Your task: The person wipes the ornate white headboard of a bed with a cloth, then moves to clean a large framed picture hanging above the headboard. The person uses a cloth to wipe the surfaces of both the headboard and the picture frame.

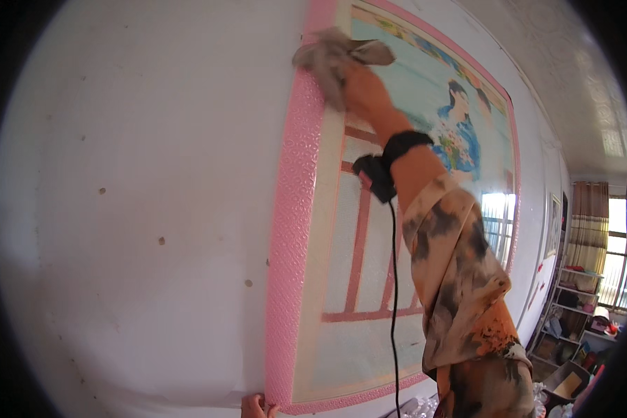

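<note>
A large framed picture with a shiny, embossed pink border (294, 198) hangs on the white wall in front of me. My right hand (363, 91) presses a crumpled grey-brown cloth (330, 62) against the upper part of the border's left side. Both hand and cloth are blurred. Around that wrist is a black strap (407, 143) with a small black device (374, 177) attached. At the bottom edge of the view, my left hand (258, 406) grips the picture's lower left corner; much of it is cut off.
A black cable (393, 313) hangs from the wrist device across the picture glass (366, 355). Dark spots and small holes mark the wall (188, 157) at left. On the far right stand a loaded shelf rack (572, 308), a curtain (588, 224) and a barred window (617, 251). Clear plastic (423, 407) lies below.
</note>
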Action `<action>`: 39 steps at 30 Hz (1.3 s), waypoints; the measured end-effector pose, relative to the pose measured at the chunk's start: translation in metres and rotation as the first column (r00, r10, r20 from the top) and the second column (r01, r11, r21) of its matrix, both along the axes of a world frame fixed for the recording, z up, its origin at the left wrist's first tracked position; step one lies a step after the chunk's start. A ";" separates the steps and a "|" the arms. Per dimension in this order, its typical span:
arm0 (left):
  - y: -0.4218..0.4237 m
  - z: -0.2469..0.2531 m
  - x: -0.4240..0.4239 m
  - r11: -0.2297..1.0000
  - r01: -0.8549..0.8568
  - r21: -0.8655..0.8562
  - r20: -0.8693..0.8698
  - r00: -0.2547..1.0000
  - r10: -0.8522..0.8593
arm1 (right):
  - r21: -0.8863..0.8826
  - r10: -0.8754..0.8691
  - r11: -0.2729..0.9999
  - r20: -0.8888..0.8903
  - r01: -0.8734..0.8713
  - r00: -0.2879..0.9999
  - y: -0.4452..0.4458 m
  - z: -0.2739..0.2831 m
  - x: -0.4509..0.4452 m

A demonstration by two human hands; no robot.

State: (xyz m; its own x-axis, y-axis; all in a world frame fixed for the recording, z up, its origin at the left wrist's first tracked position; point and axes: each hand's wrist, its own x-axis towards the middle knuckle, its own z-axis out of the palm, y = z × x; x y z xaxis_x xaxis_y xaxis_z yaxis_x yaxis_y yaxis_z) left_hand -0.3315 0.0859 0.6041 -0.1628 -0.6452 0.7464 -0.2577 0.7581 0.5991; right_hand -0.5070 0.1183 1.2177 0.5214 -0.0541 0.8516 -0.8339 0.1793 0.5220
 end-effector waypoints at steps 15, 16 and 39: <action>0.006 -0.007 -0.007 0.997 -0.030 0.078 -0.030 0.999 0.033 | 0.100 0.003 0.995 -0.149 0.013 0.989 -0.029 0.061 -0.002; 0.000 -0.010 -0.013 0.997 -0.019 0.071 -0.049 0.999 0.022 | 0.154 0.066 0.987 -0.177 -0.039 0.982 -0.018 0.040 -0.001; 0.003 -0.008 -0.012 0.985 0.032 0.171 -0.055 0.998 -0.023 | 0.093 -0.045 0.994 -0.071 0.052 0.996 0.000 -0.063 -0.077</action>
State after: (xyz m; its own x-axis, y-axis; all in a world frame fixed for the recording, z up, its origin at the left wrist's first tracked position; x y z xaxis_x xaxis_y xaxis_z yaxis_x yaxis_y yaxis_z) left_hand -0.3433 0.0886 0.5957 -0.1453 -0.7605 0.6329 -0.2031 0.6490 0.7332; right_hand -0.5842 0.1183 1.1548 0.5730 -0.1593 0.8039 -0.7871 0.1661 0.5940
